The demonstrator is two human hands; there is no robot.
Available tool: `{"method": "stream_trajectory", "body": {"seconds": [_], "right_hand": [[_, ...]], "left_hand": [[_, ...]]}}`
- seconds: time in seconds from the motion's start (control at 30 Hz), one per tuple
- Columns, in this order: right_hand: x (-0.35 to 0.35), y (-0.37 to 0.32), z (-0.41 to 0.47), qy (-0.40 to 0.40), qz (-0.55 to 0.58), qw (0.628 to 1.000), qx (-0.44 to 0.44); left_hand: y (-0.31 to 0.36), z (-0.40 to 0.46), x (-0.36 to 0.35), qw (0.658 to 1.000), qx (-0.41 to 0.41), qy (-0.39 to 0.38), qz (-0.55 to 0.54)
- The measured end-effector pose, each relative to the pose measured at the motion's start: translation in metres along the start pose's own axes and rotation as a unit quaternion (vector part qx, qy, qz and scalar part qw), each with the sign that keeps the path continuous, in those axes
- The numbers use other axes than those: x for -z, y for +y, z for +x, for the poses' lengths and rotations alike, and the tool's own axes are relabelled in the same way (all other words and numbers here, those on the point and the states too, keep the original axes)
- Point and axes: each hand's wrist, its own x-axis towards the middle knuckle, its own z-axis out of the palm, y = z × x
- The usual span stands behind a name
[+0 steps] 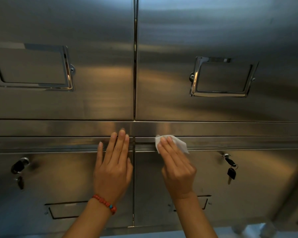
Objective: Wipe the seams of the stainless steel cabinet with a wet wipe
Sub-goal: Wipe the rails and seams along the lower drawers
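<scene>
The stainless steel cabinet (96, 100) fills the view, with two upper doors and two lower doors split by a vertical seam (135, 66) and a horizontal band (230, 128). My right hand (176, 167) presses a white wet wipe (179, 143) with straight fingers against the horizontal seam at the top edge of the lower right door, just right of the vertical seam. My left hand (113, 166), with a red bead bracelet on the wrist, lies flat on the lower left door, its fingertips reaching the same seam.
Each upper door carries a chrome label holder: the left holder (33, 67) and the right holder (222, 78). Locks with hanging keys sit on the lower doors, a left key (19, 169) and a right key (230, 169). The floor shows at the bottom edge.
</scene>
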Motion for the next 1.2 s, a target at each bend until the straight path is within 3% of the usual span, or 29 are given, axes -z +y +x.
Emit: {"method": "stream_trajectory", "body": {"seconds": [0.8, 1.0, 1.2], "right_hand": [[0.002, 0.004, 0.002, -0.011, -0.002, 1.0, 0.022], [0.008, 0.01, -0.005, 0.015, -0.04, 0.999, -0.02], [-0.015, -0.018, 0.0, 0.01, 0.011, 1.0, 0.001]], "left_hand": [[0.002, -0.002, -0.003, 1.0, 0.009, 0.006, -0.005], [0.002, 0.0, -0.002, 1.0, 0.007, 0.005, -0.008], [0.005, 0.001, -0.002, 1.0, 0.012, 0.009, -0.011]]}}
